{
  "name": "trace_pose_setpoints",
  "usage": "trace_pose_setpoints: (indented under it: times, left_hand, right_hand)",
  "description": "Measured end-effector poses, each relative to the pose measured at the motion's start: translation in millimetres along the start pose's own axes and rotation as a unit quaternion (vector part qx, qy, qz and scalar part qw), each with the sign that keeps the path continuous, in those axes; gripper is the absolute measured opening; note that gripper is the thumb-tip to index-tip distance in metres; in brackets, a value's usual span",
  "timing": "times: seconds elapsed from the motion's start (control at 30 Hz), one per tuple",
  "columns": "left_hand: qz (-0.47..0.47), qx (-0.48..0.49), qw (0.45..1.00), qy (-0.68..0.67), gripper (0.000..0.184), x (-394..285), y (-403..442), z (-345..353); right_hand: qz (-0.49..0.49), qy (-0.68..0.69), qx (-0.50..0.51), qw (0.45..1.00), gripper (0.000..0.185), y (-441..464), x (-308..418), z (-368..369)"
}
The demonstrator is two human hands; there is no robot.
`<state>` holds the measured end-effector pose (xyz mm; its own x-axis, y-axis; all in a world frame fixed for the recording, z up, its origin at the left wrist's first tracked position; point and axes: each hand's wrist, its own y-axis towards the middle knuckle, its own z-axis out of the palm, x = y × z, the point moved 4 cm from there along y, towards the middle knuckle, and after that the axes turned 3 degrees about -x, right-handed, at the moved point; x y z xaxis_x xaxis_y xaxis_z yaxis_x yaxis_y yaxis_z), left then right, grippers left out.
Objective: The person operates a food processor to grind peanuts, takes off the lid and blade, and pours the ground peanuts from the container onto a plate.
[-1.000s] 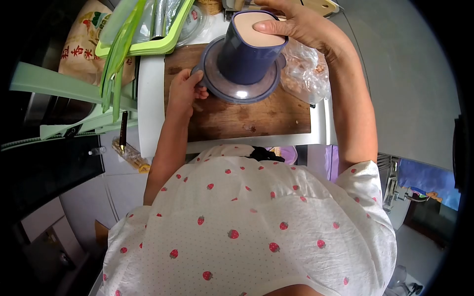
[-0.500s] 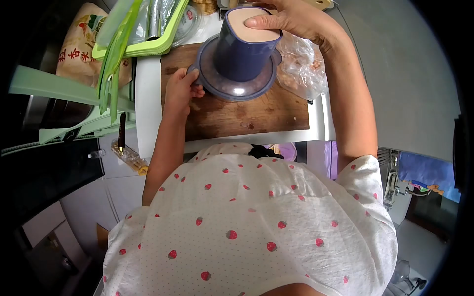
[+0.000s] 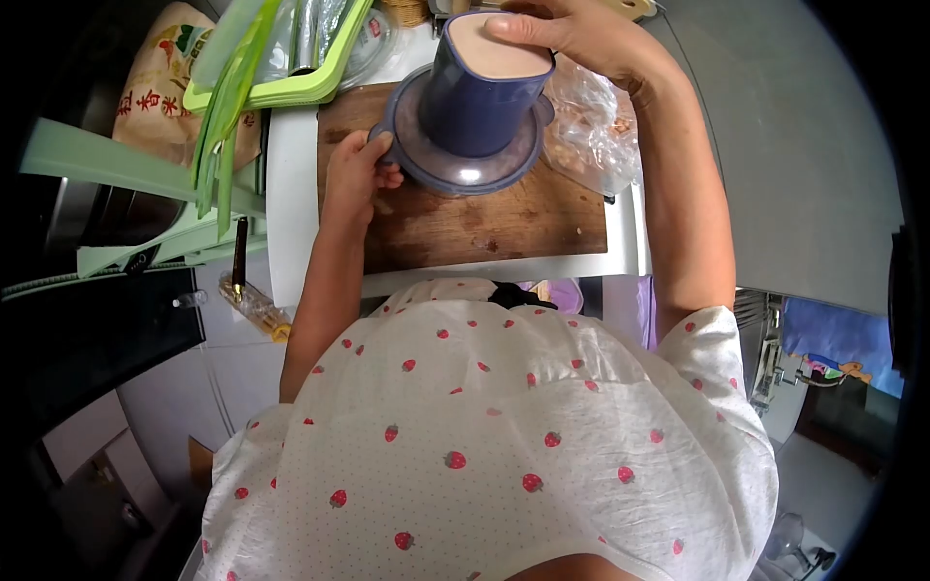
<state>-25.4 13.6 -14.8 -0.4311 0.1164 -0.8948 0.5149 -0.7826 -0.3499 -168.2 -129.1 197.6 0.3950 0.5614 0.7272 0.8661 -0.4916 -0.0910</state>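
Note:
A dark blue appliance body (image 3: 482, 111) with a beige top stands on a round translucent blue-rimmed lid (image 3: 470, 177), above the wooden cutting board (image 3: 484, 228). My left hand (image 3: 360, 172) pinches the tab at the lid's left edge, thumb on top. My right hand (image 3: 567, 34) is wrapped round the upper right of the body, with its thumb on the beige top; its other fingers are partly cut off or hidden behind. What lies beneath the lid is hidden. Right of the lid, a clear plastic bag (image 3: 593, 136) with brownish pieces rests on the board's edge.
A light green tray (image 3: 291, 95) with plastic packages stands at the upper left, green leaves (image 3: 225, 131) hanging over it. Behind them is a printed sack (image 3: 145, 107). A grey surface (image 3: 794, 165) lies to the right, and a wicker basket (image 3: 405, 12) at the top.
The view has shifted a little, and the appliance and both hands appear slightly further left and up. My right thumb has slid slightly on the beige top. Both grips are kept.

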Motion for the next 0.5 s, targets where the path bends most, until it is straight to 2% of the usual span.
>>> trace_pose_setpoints:
  times: [0.07, 0.17, 0.3, 0.37, 0.5]
  left_hand:
    - [0.001, 0.002, 1.000, 0.000, 0.020, 1, 1, 0]
    - [-0.003, 0.011, 1.000, 0.001, 0.019, 2, 3, -1]
    - [-0.012, 0.009, 1.000, 0.008, 0.019, 0, 2, 0]
    - [-0.017, 0.007, 0.999, 0.027, 0.016, 0, 1, 0]
    - [-0.019, 0.009, 0.999, 0.027, 0.016, 0, 0, 0]
  right_hand:
    - [0.017, 0.001, -0.040, 0.999, 0.074, 10, -14, 0]
    - [0.008, -0.062, -0.023, 0.998, 0.075, 15, -16, 0]
    - [0.003, -0.064, -0.008, 0.998, 0.072, 20, -19, 1]
    - [0.022, -0.128, -0.011, 0.991, 0.070, 20, -19, 1]
    - [0.003, -0.031, 0.015, 0.999, 0.070, 17, -18, 6]
